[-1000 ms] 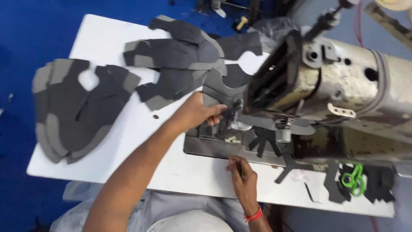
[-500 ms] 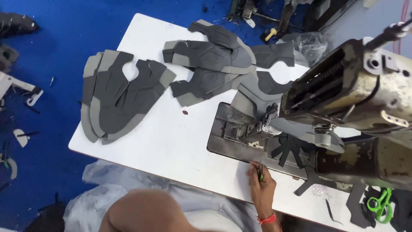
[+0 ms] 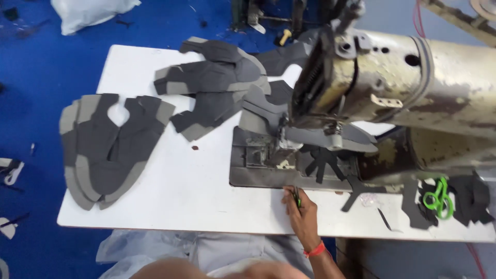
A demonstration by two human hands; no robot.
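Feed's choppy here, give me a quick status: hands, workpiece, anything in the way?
Right hand on table edge, holding small green snips. Left hand out of view. Grey cut piece under sewing machine head. Loose dark scraps beside the hand.

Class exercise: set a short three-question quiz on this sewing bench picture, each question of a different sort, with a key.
1. True or false: the right hand rests on the white table in front of the sewing machine.
2. Which colour are the snips lying at the right of the table? A red, B green, C yellow.
3. Fill in: the flat pile of grey pieces lies at the table's ____ end.

Key: 1 true. 2 B. 3 left. The left hand is not in view; the right hand holds a small dark tool, too small to tell its kind.
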